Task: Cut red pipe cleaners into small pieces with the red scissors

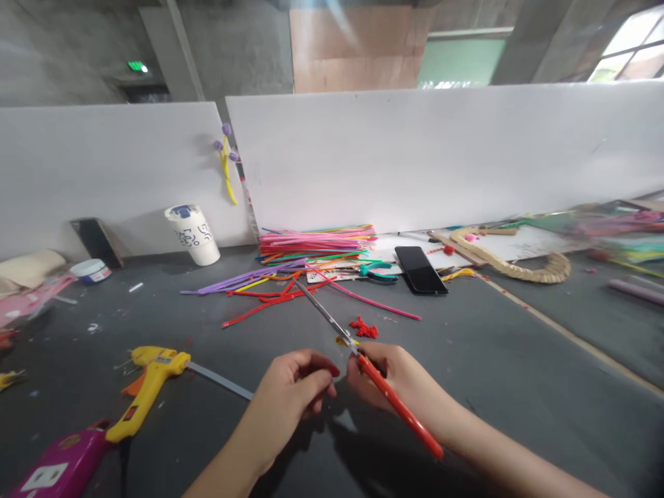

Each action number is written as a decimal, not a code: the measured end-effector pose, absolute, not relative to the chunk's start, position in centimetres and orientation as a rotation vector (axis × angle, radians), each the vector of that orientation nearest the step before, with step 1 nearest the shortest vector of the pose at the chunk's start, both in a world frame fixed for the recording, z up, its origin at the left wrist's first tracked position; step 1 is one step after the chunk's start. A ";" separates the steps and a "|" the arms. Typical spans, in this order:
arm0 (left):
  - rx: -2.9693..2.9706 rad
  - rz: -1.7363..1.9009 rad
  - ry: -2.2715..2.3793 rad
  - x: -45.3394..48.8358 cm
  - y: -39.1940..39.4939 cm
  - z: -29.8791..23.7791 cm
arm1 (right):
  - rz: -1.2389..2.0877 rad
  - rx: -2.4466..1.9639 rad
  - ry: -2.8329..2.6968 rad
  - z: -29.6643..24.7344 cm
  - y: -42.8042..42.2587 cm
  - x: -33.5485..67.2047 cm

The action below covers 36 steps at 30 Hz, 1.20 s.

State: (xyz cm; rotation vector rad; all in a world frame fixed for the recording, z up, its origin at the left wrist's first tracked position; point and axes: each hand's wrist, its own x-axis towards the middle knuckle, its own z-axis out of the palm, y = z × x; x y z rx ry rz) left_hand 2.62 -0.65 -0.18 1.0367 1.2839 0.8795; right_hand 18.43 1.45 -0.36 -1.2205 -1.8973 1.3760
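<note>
My right hand is closed round red-handled scissors, whose long metal blades point away and to the left. My left hand is beside it with the fingers curled together; a hint of red shows at the fingertips, too small to name. Just beyond the hands lie small curled red pieces and a yellow bit partly behind the scissors. Farther back, loose red pipe cleaners and purple pipe cleaners lie in front of a multicoloured pipe cleaner bundle.
On the left are a yellow glue gun, a magenta power strip and a white cup. Teal pliers, a black phone and a curved tan braid lie farther back. White boards stand behind.
</note>
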 end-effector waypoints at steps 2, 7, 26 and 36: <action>1.026 0.883 1.268 3.0 -0.9 -0.2 | 1.392 -1.194 -1.839 -0.5 1.2 18.1; 1.010 0.900 1.237 3.1 -1.1 -0.2 | 1.439 -1.150 -1.770 -0.8 0.6 17.7; 1.044 0.804 1.238 3.0 -1.5 -0.1 | 1.169 -1.158 -1.857 -1.1 0.5 18.0; 1.007 1.179 1.284 0.5 -0.6 0.4 | 0.966 -1.448 -2.315 1.6 0.6 19.7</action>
